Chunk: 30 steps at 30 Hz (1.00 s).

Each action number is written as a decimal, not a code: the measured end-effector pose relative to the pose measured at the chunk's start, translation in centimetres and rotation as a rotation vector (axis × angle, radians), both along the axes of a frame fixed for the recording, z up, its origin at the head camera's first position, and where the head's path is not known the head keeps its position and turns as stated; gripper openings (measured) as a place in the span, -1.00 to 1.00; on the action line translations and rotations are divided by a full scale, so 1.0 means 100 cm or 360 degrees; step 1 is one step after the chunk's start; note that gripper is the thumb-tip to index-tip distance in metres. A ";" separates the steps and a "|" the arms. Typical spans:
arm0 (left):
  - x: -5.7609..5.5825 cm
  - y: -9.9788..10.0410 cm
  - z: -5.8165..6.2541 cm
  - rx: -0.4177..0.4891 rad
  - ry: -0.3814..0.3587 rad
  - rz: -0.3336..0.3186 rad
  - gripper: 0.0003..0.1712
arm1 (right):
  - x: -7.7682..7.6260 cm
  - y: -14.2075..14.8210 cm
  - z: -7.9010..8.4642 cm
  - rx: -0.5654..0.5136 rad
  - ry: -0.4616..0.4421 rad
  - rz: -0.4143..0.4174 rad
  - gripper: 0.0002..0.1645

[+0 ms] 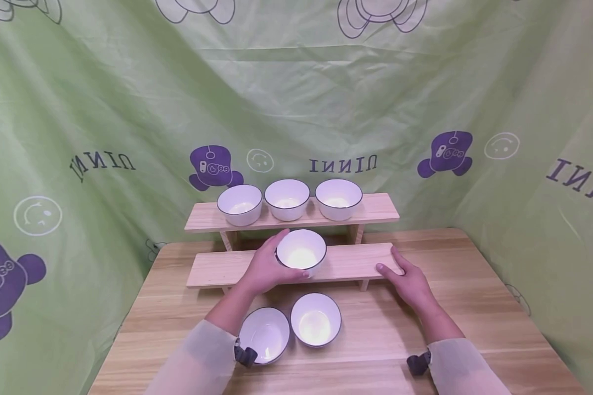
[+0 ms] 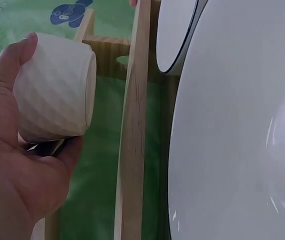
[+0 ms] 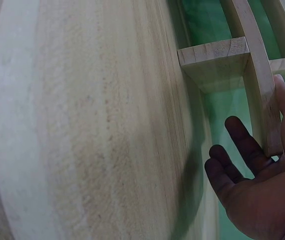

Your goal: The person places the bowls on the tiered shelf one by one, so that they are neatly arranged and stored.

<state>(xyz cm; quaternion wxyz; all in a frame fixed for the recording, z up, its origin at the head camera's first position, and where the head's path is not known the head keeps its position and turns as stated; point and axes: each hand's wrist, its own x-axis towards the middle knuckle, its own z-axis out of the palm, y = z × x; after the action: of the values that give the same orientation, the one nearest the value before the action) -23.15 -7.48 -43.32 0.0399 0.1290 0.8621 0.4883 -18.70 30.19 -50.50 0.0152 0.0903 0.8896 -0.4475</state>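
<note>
My left hand (image 1: 268,267) grips a white bowl (image 1: 301,250) with a dark rim, thumb on the near side and fingers round its left. In the head view this bowl overlaps the middle of the lower board (image 1: 217,267) of a wooden two-step stand. Dimpled outer walls show on the held bowl (image 2: 55,87) in the left wrist view. My right hand (image 1: 412,282) holds the right end of the lower board, its thumb on top; in the right wrist view the other fingers (image 3: 245,142) reach under the board (image 3: 262,85).
Three matching bowls (image 1: 287,200) stand in a row on the upper board (image 1: 379,207). Two more, a left bowl (image 1: 265,336) and a right bowl (image 1: 316,320), sit on the table (image 1: 375,340) before the stand. A green curtain (image 1: 286,99) hangs behind and beside the table.
</note>
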 end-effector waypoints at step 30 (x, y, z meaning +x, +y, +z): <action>-0.002 0.068 -0.011 -0.0045 -0.0047 -0.0087 0.44 | 0.001 -0.003 0.003 0.0013 -0.0039 -0.0036 0.16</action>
<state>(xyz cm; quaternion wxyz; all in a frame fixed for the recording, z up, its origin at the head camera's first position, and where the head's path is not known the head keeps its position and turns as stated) -23.36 -0.71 -44.45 0.0679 0.1448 0.8645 0.4766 -18.65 29.92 -50.22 0.0206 0.1059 0.8901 -0.4428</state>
